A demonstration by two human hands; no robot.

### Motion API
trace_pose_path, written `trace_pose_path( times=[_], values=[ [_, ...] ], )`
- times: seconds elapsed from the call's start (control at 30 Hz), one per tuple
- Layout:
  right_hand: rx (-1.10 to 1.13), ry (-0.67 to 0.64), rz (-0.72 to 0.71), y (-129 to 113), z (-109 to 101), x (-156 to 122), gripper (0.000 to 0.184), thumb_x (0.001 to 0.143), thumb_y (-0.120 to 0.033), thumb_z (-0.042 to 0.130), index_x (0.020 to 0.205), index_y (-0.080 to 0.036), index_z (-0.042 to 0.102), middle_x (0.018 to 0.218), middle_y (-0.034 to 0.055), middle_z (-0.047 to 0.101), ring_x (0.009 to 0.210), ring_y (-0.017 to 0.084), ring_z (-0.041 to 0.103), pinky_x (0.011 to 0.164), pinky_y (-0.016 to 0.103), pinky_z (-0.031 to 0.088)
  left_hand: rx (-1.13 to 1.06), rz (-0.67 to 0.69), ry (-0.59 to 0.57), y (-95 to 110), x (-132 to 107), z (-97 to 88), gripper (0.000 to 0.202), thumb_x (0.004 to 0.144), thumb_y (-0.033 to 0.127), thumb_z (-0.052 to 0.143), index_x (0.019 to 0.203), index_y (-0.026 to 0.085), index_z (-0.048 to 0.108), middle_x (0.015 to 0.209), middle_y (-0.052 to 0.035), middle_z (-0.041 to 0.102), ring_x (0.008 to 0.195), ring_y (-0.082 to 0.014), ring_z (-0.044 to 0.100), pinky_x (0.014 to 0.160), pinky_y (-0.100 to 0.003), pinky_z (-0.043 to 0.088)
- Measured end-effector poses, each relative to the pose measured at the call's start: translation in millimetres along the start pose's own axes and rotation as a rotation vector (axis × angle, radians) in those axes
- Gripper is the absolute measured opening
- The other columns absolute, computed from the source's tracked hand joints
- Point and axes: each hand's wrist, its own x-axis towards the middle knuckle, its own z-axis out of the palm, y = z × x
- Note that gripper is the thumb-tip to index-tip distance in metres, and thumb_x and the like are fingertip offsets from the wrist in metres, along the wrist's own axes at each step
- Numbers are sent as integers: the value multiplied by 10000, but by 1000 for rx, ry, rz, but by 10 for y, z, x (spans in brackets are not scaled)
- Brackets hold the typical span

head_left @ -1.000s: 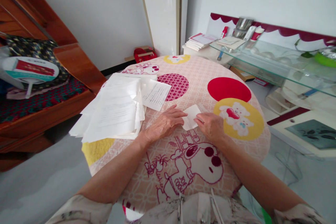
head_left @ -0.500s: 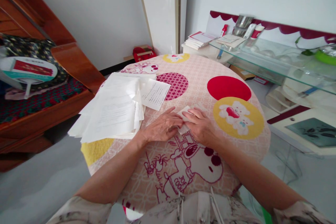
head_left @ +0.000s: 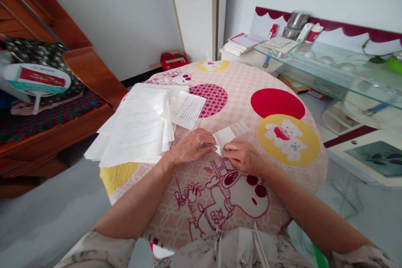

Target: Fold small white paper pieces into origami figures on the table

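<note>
Hands met at table [head_left: 282, 176] centre: left hand [head_left: 191, 147] and right hand [head_left: 243, 157] both pinched small folded paper [head_left: 223, 137] at its near edge, paper lying just beyond fingertips, slanted away-right; left slightly nearer it.

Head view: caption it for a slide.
Left hand and right hand pinch a small white paper slip over a cartoon-print tablecloth, a loose stack of sheets lying to the left.

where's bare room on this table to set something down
Free: the red circle and yellow bear patch on the right, and the dog print. Crowded: the paper stack at left, and the middle, where the left hand and right hand hold the small paper.
</note>
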Motion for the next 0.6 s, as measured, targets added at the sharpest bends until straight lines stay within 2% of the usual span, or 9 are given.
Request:
trace_pose_path(
  times=[0.1, 0.33, 0.43, 0.6],
  values=[
    [6, 26, 21, 0, -46, -7, 238, 939, -67, 554, 822, -181, 726, 903, 83, 694, 865, 210, 599, 803, 356, 507, -52, -86, 15, -5, 30, 46, 218, 1000, 260, 582, 867, 178, 734, 818, -35, 706, 780, -159, 632, 750, -290, 466],
    [58, 45, 23, -1, -99, -9, 249, 924, -55, 561, 778, -175, 724, 891, 84, 706, 849, 203, 613, 788, 349, 517, 15, -371, 142, 24, 51, 167, 157, 919, 217, 670, 772, 162, 676, 757, -3, 654, 672, -128, 567, 656, -269, 418],
    [50, 34, 23, -2, -99, -11, 246, 924, -54, 563, 777, -175, 720, 898, 86, 705, 854, 207, 612, 785, 350, 517, 87, -421, 160, 51, 61, 191, 121, 884, 206, 716, 780, 160, 674, 766, -4, 651, 682, -131, 563, 678, -275, 429],
    [13, 1, 3, 7, -97, -20, 233, 927, -59, 562, 796, -171, 718, 904, 89, 700, 872, 213, 610, 800, 353, 519, 155, -430, 163, 76, 73, 218, 129, 857, 168, 710, 745, 164, 647, 780, -13, 644, 710, -138, 568, 696, -276, 444]
  ],
)
